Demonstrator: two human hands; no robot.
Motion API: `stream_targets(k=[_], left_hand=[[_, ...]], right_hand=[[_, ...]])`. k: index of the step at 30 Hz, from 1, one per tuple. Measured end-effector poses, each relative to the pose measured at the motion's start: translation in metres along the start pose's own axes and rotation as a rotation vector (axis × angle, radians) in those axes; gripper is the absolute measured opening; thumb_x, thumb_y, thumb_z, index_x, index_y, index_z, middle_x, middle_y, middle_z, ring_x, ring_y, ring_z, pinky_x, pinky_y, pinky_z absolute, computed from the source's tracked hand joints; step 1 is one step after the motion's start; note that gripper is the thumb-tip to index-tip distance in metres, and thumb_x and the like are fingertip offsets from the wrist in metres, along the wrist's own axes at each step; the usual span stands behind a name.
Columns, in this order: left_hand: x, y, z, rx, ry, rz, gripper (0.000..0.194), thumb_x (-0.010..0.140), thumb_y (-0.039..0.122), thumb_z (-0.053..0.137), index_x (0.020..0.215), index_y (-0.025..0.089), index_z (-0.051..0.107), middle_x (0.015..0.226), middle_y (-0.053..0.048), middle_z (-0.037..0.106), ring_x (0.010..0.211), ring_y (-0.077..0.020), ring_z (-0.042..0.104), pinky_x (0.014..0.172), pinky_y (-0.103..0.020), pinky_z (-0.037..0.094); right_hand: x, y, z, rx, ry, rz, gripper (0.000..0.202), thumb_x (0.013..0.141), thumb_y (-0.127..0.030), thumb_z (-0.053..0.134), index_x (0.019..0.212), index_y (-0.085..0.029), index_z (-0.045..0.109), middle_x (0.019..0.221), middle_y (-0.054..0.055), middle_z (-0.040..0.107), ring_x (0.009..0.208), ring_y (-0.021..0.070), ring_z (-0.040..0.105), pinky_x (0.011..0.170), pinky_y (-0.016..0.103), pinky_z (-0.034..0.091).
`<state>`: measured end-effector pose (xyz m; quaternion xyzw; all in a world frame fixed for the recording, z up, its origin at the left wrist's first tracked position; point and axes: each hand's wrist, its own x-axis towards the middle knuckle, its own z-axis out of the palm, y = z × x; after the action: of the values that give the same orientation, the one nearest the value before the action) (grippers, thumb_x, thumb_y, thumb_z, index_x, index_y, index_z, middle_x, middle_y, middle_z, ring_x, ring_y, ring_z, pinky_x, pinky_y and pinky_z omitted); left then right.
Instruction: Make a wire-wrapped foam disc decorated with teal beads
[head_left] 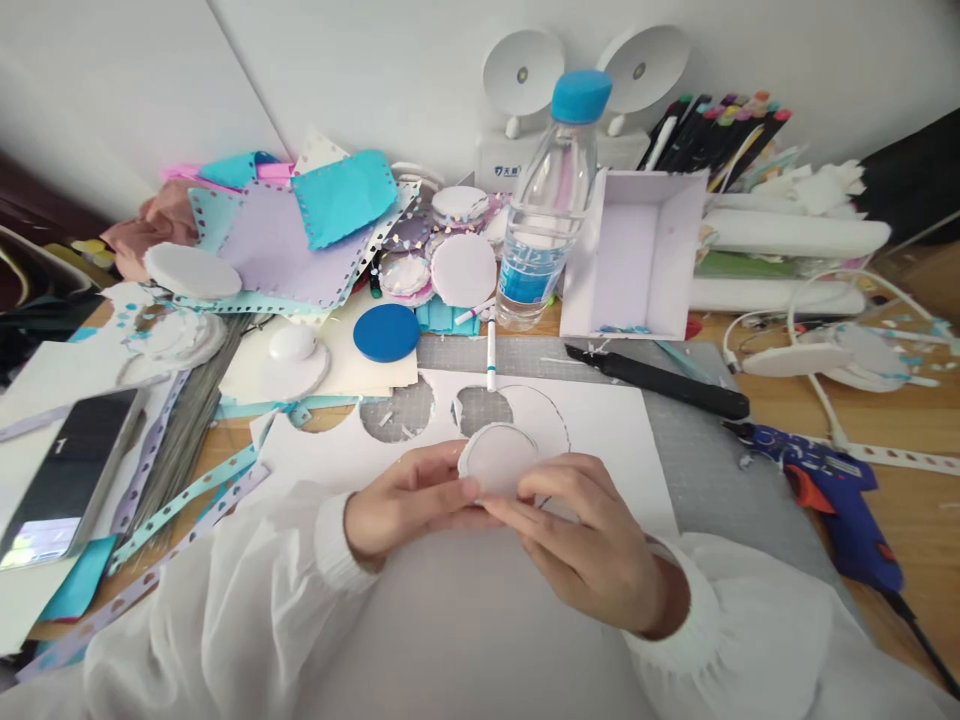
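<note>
Between my two hands is a round white disc [501, 456], raised a little over the white sheet. My left hand [416, 500] pinches its left edge, thumb on top and fingers beneath. The fingers of my right hand [581, 520] close on its lower right edge. Under them lies the white sheet [611, 430], with round holes cut along its far side and a drawn circle partly behind the disc. A white marker [491, 352] lies beyond the sheet, and a blue round lid [387, 333] is to its left.
A grey cutting mat [694, 420] carries a black craft knife [660, 382]. A blue glue gun [847, 505] is on the right. A water bottle [536, 225] and an open white box [637, 260] stand at the back. On the left are a phone [71, 470] and coloured paper strips [180, 505].
</note>
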<state>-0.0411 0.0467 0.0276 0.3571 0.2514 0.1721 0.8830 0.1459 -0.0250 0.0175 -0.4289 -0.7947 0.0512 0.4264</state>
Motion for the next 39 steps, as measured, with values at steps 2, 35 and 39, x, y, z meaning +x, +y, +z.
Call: stream_targets(k=[2, 35, 39], left_hand=[[0.0, 0.0, -0.001, 0.045, 0.052, 0.013, 0.03, 0.086, 0.025, 0.062, 0.114, 0.016, 0.063, 0.11, -0.01, 0.068, 0.106, -0.0243, 0.063, 0.091, -0.034, 0.052], [-0.001, -0.005, -0.012, 0.174, 0.048, -0.007, 0.044, 0.087, 0.026, 0.058, 0.129, 0.017, 0.05, 0.097, -0.011, 0.071, 0.086, -0.026, 0.07, 0.07, -0.033, 0.06], [-0.004, -0.002, -0.013, 0.21, -0.019, -0.044, 0.051, 0.088, 0.03, 0.054, 0.136, 0.017, 0.043, 0.083, -0.01, 0.071, 0.065, -0.0251, 0.071, 0.054, -0.029, 0.056]], right_hand=[[0.001, 0.0, -0.003, -0.005, 0.037, -0.022, 0.028, 0.082, -0.006, 0.053, 0.103, -0.019, 0.065, 0.092, 0.005, 0.057, 0.089, 0.0174, 0.054, 0.08, 0.033, 0.049], [0.008, 0.009, -0.009, 0.408, -0.116, 0.609, 0.028, 0.086, -0.019, 0.047, 0.059, -0.019, 0.04, 0.055, -0.005, 0.042, 0.057, 0.0107, 0.036, 0.062, 0.029, 0.031], [0.012, 0.01, -0.012, 0.608, -0.082, 0.83, 0.023, 0.087, -0.029, 0.05, 0.067, -0.02, 0.046, 0.058, -0.004, 0.044, 0.055, 0.0098, 0.039, 0.052, 0.026, 0.031]])
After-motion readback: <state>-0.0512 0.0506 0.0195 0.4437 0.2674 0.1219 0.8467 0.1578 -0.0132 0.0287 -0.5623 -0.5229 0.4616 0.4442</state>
